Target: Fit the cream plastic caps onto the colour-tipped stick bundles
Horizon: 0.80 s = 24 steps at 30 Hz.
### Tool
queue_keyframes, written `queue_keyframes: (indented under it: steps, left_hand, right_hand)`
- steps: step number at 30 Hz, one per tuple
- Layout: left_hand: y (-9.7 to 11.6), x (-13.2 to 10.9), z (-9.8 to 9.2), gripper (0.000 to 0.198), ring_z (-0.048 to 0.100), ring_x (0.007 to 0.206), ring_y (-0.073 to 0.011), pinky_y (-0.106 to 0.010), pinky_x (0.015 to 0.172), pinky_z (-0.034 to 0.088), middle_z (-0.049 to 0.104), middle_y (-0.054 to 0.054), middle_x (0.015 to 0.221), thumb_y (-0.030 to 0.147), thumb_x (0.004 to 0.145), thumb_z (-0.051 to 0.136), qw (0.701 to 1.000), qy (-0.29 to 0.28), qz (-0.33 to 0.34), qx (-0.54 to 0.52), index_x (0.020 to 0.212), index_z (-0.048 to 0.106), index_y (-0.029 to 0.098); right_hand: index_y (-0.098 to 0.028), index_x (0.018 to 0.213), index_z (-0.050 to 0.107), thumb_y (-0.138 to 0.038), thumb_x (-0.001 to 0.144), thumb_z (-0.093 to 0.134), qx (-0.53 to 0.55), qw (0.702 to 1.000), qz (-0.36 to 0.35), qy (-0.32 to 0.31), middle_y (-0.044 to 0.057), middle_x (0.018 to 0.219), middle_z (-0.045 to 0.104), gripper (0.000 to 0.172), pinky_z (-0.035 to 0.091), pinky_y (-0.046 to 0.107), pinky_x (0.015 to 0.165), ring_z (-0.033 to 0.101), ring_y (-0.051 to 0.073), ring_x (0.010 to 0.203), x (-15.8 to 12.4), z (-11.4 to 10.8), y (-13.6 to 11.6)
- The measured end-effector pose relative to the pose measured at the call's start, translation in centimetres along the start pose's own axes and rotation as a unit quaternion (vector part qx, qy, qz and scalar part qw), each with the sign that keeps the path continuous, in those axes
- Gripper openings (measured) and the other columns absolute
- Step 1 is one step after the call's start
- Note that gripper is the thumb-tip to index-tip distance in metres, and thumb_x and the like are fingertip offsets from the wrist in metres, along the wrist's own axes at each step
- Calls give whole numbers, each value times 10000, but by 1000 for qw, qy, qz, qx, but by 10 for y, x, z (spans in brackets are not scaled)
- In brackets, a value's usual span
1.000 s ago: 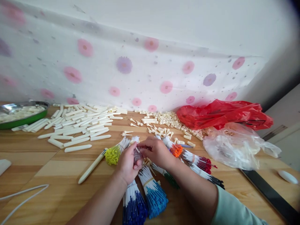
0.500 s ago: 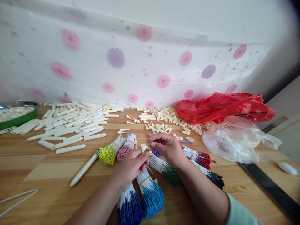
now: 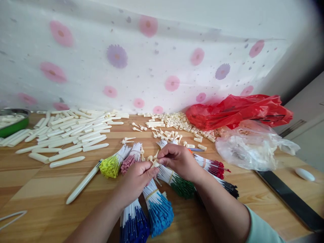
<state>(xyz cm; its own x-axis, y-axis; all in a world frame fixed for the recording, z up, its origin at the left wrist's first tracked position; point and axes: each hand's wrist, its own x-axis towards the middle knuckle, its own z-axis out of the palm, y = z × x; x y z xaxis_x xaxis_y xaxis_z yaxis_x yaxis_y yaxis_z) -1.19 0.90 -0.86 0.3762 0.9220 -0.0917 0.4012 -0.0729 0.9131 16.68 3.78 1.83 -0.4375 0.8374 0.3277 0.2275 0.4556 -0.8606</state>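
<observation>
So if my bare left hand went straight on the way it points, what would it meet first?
Most likely your bare right hand, just ahead, by the small cream plastic piece between both hands. Depth is unclear, though, so your left hand might pass beneath it.

Your left hand point(image 3: 140, 174) and right hand point(image 3: 181, 162) pinch a cream piece point(image 3: 156, 163) between them over the table point(image 3: 43, 199). Coloured bundles point(image 3: 160, 212) fan out around them. To your left, a pen point(image 3: 83, 184) lies near white tubes point(image 3: 68, 130); to your right, a red bag point(image 3: 238, 111) sits behind a clear bag point(image 3: 249, 146).
</observation>
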Motion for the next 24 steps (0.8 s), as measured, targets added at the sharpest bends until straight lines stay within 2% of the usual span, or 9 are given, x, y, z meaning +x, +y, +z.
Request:
queue_keyframes:
  steps: [4,7,9,12,15,19,24]
  left_hand:
    - [-1,0,-1,407,402,503,-115,-236,494,283,425,47,509,493,855,406,1000,14,12,13,610,490,179]
    - [-1,1,1,441,390,504,-115,-241,495,265,408,48,504,520,842,417,999,21,17,21,551,413,188]
    - [-2,1,2,442,385,502,-115,-243,497,262,408,47,508,529,833,431,1000,21,14,13,551,413,189]
    - [-2,1,3,429,373,495,-116,-243,492,260,408,47,507,523,834,433,1000,24,4,-14,566,436,189]
    - [-2,1,3,428,362,489,-116,-240,482,254,407,45,499,523,828,443,999,21,-5,-30,560,435,190]
    - [-2,1,3,415,363,491,-114,-235,480,245,404,45,502,504,824,464,1000,10,-10,-24,559,441,186]
    - [-2,2,2,421,360,484,-112,-235,479,249,407,44,496,507,832,451,1000,17,-7,-23,557,434,188]
  right_hand:
    - [-146,725,585,-272,829,592,-110,994,-3,-15,10,689,582,163,382,216,585,516,112,643,-3,4,-3]
    - [-150,662,525,-249,879,498,-227,974,-24,2,7,648,528,239,343,225,572,475,114,617,-6,10,-5]
    - [-159,634,487,-258,908,435,-269,963,-27,4,1,611,491,295,324,230,557,449,113,586,-7,12,-5]
    - [-169,748,520,-286,913,436,-244,969,-43,-21,13,703,543,219,355,218,591,490,119,643,-8,10,-6]
    - [-177,815,523,-243,896,462,-222,973,-48,-31,22,782,573,121,376,204,624,520,120,705,-8,9,-5]
    - [-174,674,499,-318,906,445,-310,950,25,-16,7,624,536,279,311,219,540,473,118,576,-8,12,-4]
    - [-174,793,515,-281,905,454,-263,964,-11,-26,18,752,584,165,335,202,582,516,116,668,-9,10,-3]
